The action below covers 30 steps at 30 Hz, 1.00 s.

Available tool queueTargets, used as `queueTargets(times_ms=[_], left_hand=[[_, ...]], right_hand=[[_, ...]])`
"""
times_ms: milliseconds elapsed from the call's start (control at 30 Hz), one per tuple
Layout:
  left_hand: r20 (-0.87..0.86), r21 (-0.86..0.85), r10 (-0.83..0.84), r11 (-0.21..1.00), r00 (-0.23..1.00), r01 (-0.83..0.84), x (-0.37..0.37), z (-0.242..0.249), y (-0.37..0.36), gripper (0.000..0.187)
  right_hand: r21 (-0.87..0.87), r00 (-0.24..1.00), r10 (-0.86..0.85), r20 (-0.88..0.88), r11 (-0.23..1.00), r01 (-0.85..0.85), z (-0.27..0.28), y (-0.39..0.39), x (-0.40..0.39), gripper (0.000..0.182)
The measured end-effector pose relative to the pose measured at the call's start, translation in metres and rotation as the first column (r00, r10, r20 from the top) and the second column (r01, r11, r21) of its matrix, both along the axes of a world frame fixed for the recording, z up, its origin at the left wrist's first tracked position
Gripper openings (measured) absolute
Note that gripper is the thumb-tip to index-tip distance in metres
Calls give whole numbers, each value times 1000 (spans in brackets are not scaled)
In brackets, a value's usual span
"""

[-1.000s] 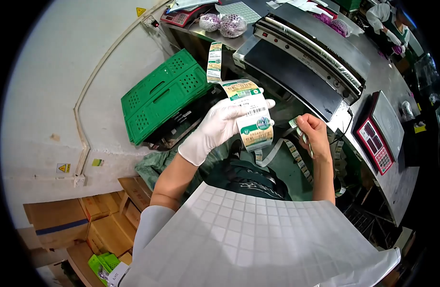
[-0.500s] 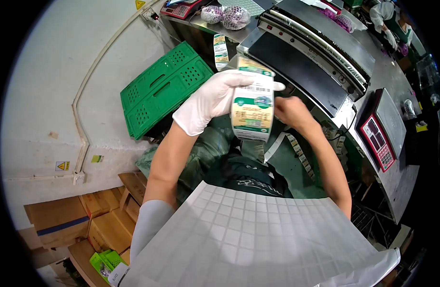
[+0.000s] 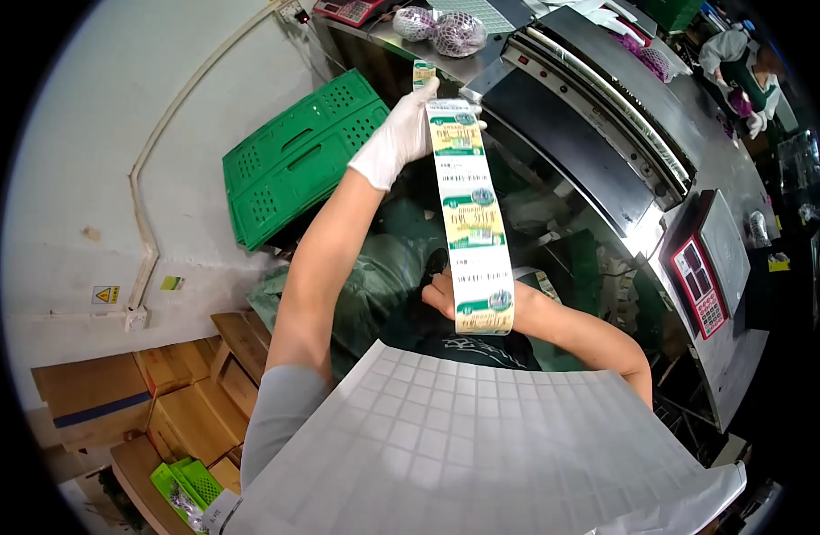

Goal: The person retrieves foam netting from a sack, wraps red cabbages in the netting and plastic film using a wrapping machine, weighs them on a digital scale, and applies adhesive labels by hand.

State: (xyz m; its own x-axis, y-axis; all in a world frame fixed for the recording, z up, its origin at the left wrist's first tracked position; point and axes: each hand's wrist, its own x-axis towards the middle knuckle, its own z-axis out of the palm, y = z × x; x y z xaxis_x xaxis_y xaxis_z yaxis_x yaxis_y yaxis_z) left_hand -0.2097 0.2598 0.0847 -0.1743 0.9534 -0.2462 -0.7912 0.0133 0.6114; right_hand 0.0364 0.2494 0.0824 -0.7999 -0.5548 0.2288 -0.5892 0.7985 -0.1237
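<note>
Two hands on label strip (image 3: 470,223): gloved left hand (image 3: 401,134) pinching the top end high, bare right hand (image 3: 441,299) gripping the bottom behind it. Risk: tearing or twisting from excess tension.

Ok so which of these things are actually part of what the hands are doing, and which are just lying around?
In use:
label strip, stretched between both hands
left hand, gloved, gripping its top
right hand, bare, at its lower end

Lying about:
green crates
cardboard boxes
red scale
netted produce
grid sheet
</note>
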Motion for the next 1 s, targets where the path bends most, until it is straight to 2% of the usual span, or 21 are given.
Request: queueTargets(times_ms=[33,67,100,167,200,300,333,367,400,433,467,500,567,600,667,733,800,867,900,967,1000], left_hand=[[54,-13,-31,999,998,31,12,5,-8,73],[109,-25,-61,998,992,64,25,8,-17,81],[125,-22,-132,991,983,136,34,7,-23,90],[154,-44,-164,984,974,172,52,7,-38,93],[133,-63,-164,983,977,174,58,3,-43,93],[61,-52,-169,984,984,172,75,-22,-60,90],[29,-29,-165,986,986,166,83,-27,-69,89],[43,-43,-198,979,979,200,92,-31,-76,88],[-340,0,-241,967,909,256,102,-35,-92,85],[-163,62,-291,951,943,304,117,-42,-97,76],[26,118,-348,932,937,343,132,-50,-102,68],[202,163,-404,912,892,376,147,-57,-107,61],[54,125,-544,836,837,535,155,-89,-114,49],[-294,71,-563,793,772,605,162,-52,-116,45],[-444,14,-486,836,753,548,174,-18,-113,45],[-421,-103,-446,888,790,447,177,9,-115,39],[-386,-51,-350,932,854,359,178,11,-114,40],[-359,-116,-337,941,870,317,174,19,-111,40],[-346,-83,-279,960,896,267,174,21,-107,41],[-316,-27,-165,986,934,165,173,30,-98,41],[-354,-41,-166,986,921,162,168,32,-96,42]], right_hand=[[487,954,24,-300,863,131,4,1,0,22],[181,1000,-17,-10,983,19,10,2,0,13],[-296,965,-15,262,951,95,-5,4,4,11],[-332,988,-19,152,941,69,-19,3,11,21],[130,975,21,-222,992,9,-20,2,13,27],[-205,967,26,253,978,27,13,3,4,16],[-30,928,-20,373,999,34,59,8,-7,15],[-199,955,-34,293,975,96,60,15,-11,16],[-364,975,-65,213,921,141,61,24,-15,21],[-566,994,-13,104,822,70,64,35,-27,22],[-482,949,-143,280,834,268,69,51,-32,20],[-547,946,-199,257,777,312,72,65,-42,23],[-519,912,-333,240,750,411,70,103,-62,26],[-526,869,-407,282,691,495,63,122,-68,26],[-547,794,-454,404,575,608,49,158,-76,29],[-480,739,-481,472,563,673,40,175,-75,30],[-381,686,-532,497,577,723,29,184,-71,31],[-397,661,-459,593,548,737,32,178,-60,32],[-587,776,-251,579,533,610,22,180,-59,29],[-793,867,-299,398,364,489,-10,166,-41,22],[-731,888,-418,190,543,412,-17,161,-38,21]])
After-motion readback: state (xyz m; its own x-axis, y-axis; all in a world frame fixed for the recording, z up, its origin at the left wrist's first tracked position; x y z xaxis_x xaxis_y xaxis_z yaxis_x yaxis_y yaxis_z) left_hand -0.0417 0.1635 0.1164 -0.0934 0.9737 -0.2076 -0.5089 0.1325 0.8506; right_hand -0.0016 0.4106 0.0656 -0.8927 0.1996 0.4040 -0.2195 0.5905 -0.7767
